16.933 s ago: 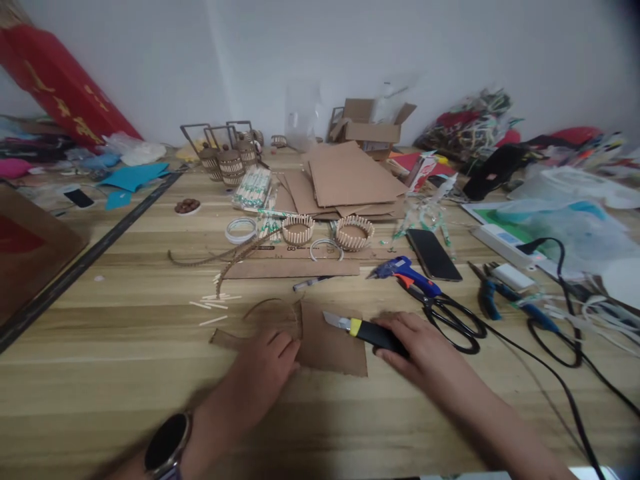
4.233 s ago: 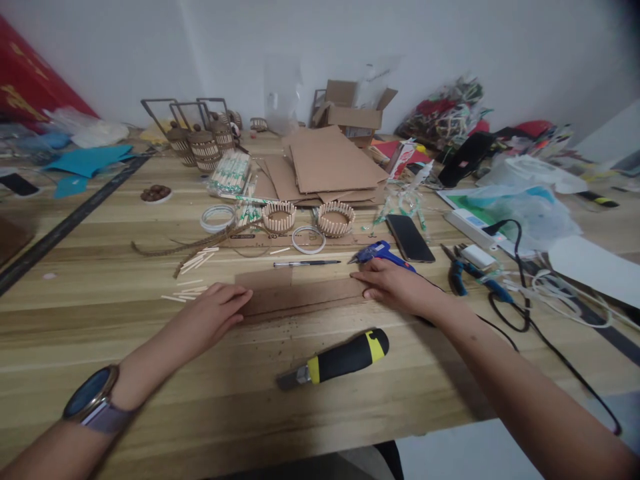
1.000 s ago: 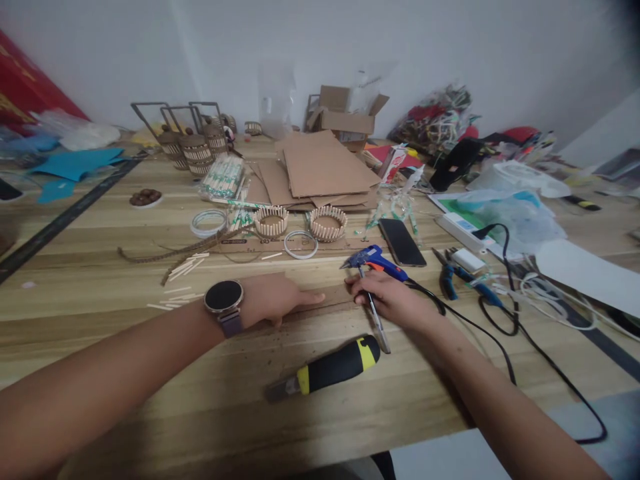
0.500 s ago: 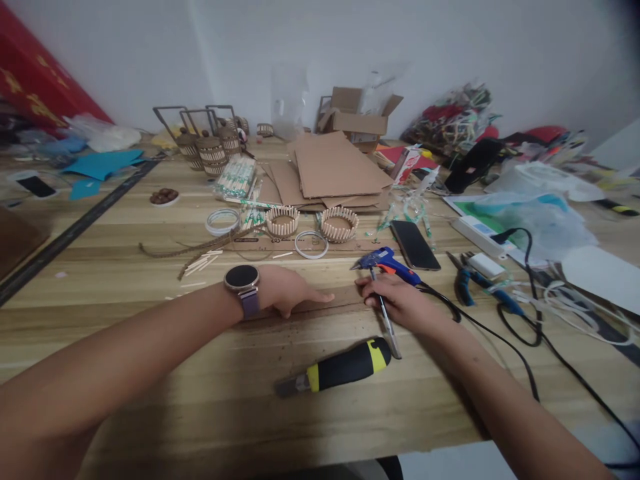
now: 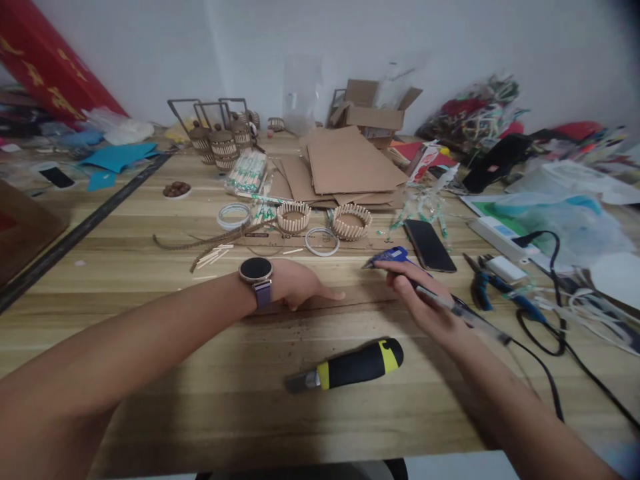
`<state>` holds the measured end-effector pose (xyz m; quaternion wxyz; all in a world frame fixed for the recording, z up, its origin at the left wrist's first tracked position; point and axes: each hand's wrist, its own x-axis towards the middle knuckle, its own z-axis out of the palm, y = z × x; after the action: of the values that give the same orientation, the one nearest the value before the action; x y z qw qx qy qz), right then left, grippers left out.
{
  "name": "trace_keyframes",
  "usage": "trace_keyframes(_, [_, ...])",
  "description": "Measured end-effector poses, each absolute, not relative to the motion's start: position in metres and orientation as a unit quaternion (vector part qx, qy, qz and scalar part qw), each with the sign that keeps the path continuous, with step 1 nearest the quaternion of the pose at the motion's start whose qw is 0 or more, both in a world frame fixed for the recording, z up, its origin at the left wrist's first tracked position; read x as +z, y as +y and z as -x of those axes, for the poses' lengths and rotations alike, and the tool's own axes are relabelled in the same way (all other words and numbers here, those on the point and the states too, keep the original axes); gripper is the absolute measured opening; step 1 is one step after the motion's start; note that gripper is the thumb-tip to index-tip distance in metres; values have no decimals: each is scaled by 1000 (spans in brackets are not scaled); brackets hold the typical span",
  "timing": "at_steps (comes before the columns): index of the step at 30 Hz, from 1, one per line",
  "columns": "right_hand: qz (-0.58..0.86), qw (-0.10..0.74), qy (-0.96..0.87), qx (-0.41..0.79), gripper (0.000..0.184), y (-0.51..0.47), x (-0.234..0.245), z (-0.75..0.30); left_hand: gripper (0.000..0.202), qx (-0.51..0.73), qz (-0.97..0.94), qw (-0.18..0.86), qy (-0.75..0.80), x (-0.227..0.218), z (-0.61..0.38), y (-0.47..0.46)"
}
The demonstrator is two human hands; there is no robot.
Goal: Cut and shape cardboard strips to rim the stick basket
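Pen (image 5: 483, 325) now slants back over right hand (image 5: 425, 303), which clasps it, while left hand (image 5: 300, 283), unclenched, presses cardboard strip (image 5: 371, 295) on surface (image 5: 215, 407): likely marking prep, next move calls for steady aim.

pen (image 5: 470, 317): clear-barrelled, tilted, in right hand (image 5: 425, 310) | cardboard strip (image 5: 367, 295): brown, flat, apparently under left hand (image 5: 299, 283)

My left hand (image 5: 299, 283) is resting on the strip (image 5: 369, 295), the knife (image 5: 356, 366) lying nearer me. My pen (image 5: 477, 321) is lying in my right hand (image 5: 429, 313), the pliers (image 5: 480, 291) to its right, the phone (image 5: 430, 245) behind. Beyond the strip, two stick rings (image 5: 293, 225) are standing before stacked sheets (image 5: 355, 163).
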<state>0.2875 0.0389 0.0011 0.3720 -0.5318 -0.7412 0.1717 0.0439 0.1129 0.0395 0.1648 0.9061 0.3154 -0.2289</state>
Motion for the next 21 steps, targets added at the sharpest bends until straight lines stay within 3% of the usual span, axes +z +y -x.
trace_keyframes(5, [510, 362, -712, 319, 15, 26, 5, -239, 85, -345, -872, 177, 301, 43, -53, 117])
trace_keyframes(10, [523, 349, -680, 377, 11, 28, -15, -213, 34, -376, -858, 187, 296, 45, -55, 116])
trace_keyframes(21, [520, 330, -701, 359, 7, 29, -23, -205, 34, -321, -878, 189, 300, 49, -52, 112])
